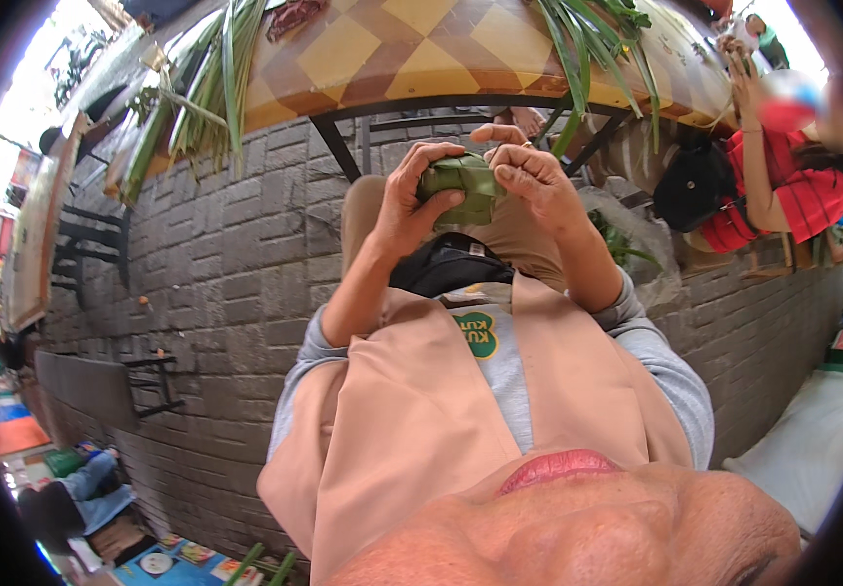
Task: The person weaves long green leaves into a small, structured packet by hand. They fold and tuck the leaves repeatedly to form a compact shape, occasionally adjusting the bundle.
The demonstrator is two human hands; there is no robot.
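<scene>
Above my lap I hold up a small woven pouch of green leaf strips [467, 188]. My left hand [406, 200] is closed round its left side, thumb in front and fingers over the top. On the other side my right hand [536, 186] pinches the pouch's right edge between thumb and fingers, with one finger stretched out above it. Whether a loose strip end lies in that pinch is too small to make out.
A diamond-patterned table [382, 54] stands ahead. Long green leaves [211, 98] hang over its left part, and more leaves [587, 59] over its right. A clear plastic bag [651, 259] with leaves lies right of my knees. A person in red [802, 186] sits at the right.
</scene>
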